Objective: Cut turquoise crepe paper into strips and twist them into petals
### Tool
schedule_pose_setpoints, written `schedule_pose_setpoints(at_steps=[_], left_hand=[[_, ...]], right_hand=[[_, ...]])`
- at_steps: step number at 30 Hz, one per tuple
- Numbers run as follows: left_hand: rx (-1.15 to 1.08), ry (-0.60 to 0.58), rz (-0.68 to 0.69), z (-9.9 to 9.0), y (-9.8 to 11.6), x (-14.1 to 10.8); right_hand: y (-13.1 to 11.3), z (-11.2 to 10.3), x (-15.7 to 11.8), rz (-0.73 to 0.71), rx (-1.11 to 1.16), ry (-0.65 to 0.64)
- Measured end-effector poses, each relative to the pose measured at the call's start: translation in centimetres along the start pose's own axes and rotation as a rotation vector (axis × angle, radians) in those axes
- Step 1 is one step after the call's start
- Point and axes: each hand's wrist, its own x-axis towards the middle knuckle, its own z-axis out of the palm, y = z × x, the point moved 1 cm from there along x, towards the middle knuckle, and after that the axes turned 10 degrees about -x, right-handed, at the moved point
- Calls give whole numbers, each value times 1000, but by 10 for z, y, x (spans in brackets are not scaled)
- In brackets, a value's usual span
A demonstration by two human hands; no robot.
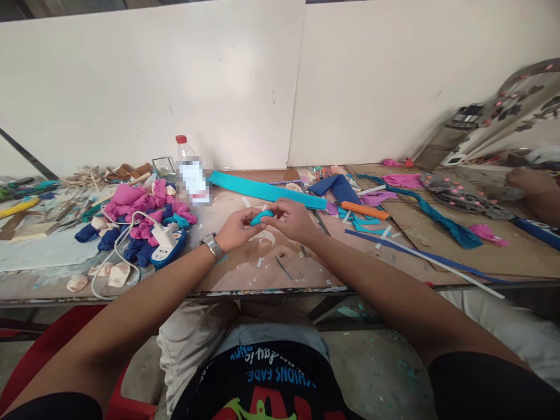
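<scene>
A small teal roll, of crepe paper or cloth by its look, is pinched between my two hands above the middle of the table. My left hand, below a metal wristwatch, grips its left side with closed fingers. The fingers of my right hand close on its right end. Just behind the hands lies a long flat teal strip. To their left, pink and dark blue rolled pieces form a heap. What the inner fingertips do is partly hidden.
A blue-and-white power strip with a plugged-in charger and white cable sits at left. Behind it stand a red-capped bottle and a blurred phone-like screen. An orange roll and blue strips lie right. Another person's hand is far right.
</scene>
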Motion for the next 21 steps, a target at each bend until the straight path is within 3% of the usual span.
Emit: schedule_pose_setpoints(at_steps=[14,21], left_hand=[[149,-19,13,0,-2,-1],[120,-118,-107,0,-2,-2]], right_hand=[[1,-2,0,16,-71,18],[4,0,0,49,-95,24]])
